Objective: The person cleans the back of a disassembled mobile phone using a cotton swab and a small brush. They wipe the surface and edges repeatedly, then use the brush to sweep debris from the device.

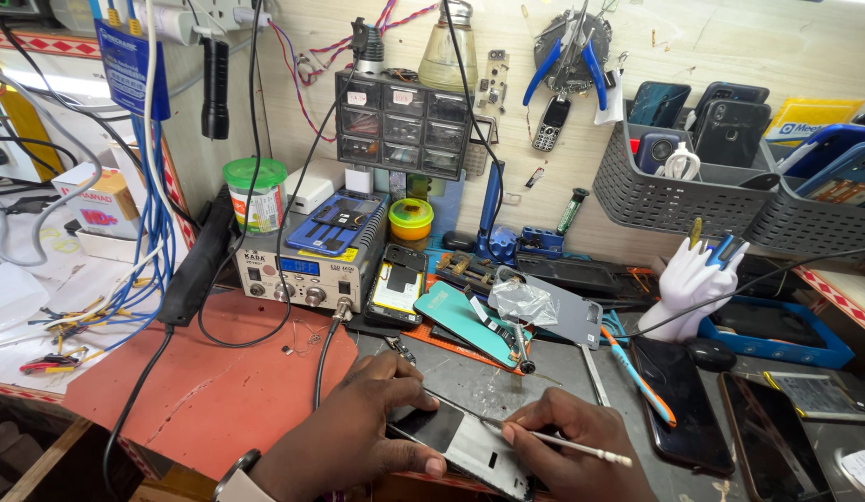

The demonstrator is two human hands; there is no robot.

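Observation:
My left hand (pixel 353 432) presses down on an opened phone frame (pixel 465 444), silver with a dark panel, lying on the grey bench mat near the front edge. My right hand (pixel 572 446) grips thin tweezers (pixel 562 443) like a pen, with the tip resting on the frame near my left fingers. A watch sits on my left wrist at the bottom edge.
A grey soldering station (pixel 302 265) stands behind, its handpiece (pixel 522 349) lying on the mat. Nearby lie a teal phone part (pixel 460 321), dark phones (pixel 679 400), a hand-shaped tool holder (pixel 688 279), a drawer cabinet (pixel 404 121), grey baskets of phones (pixel 674 200) and a red mat (pixel 209 381).

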